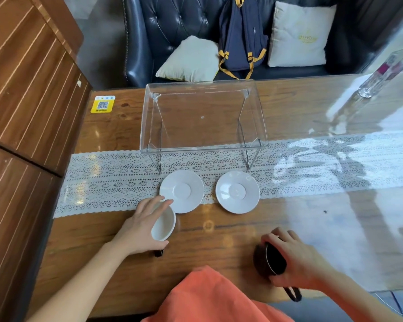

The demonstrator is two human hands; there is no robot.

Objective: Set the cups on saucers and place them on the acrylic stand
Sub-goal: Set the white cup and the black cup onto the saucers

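Dark tufted leather sofa [172, 19] behind wooden table [219, 228]; striped wood panelling [21, 89] left; bright glare right.

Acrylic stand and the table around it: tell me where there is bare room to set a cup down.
The acrylic stand top is bare. Both saucers are empty. Open table lies right of them. It is crowded near the left saucer, where the left hand holds the white cup.

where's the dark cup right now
In the head view, the dark cup is low on the right, gripped by the right hand near the table's front edge, below and right of the right saucer.
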